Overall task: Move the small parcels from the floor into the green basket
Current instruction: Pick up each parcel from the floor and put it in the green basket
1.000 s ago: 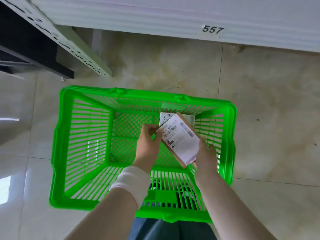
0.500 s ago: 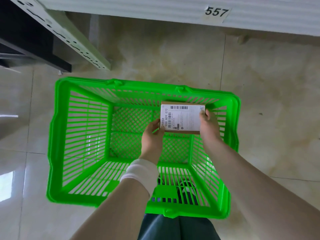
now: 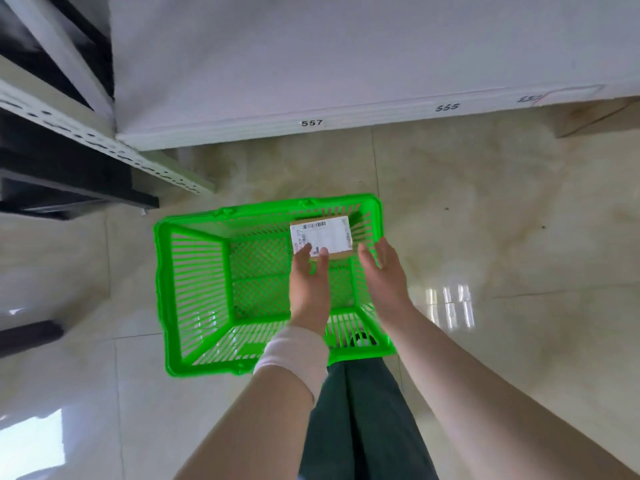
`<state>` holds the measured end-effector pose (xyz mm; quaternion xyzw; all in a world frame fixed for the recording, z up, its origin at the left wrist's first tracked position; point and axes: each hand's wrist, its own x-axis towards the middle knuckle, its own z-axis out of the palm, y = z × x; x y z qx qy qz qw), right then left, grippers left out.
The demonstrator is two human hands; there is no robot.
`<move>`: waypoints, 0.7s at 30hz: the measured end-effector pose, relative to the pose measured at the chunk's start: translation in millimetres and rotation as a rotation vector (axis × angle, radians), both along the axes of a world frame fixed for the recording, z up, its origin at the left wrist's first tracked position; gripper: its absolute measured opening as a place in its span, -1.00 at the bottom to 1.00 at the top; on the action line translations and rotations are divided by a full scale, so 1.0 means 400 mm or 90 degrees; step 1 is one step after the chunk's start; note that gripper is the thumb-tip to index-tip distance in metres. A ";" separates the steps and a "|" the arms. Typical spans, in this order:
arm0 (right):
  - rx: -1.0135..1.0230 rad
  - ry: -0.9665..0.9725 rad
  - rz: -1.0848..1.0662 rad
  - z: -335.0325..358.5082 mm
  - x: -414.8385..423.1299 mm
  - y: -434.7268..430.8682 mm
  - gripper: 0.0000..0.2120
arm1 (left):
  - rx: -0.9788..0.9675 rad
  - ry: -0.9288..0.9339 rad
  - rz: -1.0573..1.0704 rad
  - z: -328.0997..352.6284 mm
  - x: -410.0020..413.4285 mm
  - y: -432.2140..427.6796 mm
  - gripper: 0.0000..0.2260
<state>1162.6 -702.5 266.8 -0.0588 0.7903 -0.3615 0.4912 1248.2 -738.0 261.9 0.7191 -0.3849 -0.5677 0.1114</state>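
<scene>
The green basket (image 3: 194,271) stands on the tiled floor right in front of me. A small brown parcel (image 3: 327,233) with a white barcode label lies inside it, up against the far right corner. My left hand (image 3: 310,285), a white band on its wrist, reaches into the basket, and its straight fingertips touch the parcel's near edge. My right hand (image 3: 382,271) hovers over the basket's right rim with its fingers spread, holding nothing and apart from the parcel. No other parcel shows on the floor.
A white shelf board (image 3: 311,81) with number tags 557 and 555 runs along the far side. A perforated rack upright (image 3: 104,143) and dark shelving stand at the left. My dark trouser legs (image 3: 360,420) are just behind the basket.
My right hand has let go of the parcel and opened. The parcel has moved to the basket's far right corner, with only my left fingertips on it. The view has pulled up and back.
</scene>
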 end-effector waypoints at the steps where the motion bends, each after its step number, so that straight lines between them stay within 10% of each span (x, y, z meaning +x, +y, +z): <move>1: -0.005 -0.009 -0.034 0.051 -0.012 0.022 -0.42 | -0.008 0.006 -0.022 0.052 -0.024 0.020 -0.60; 21: -0.103 0.009 -0.631 0.584 -0.878 1.084 -0.53 | 0.089 0.164 -0.472 0.620 -1.026 0.971 -0.62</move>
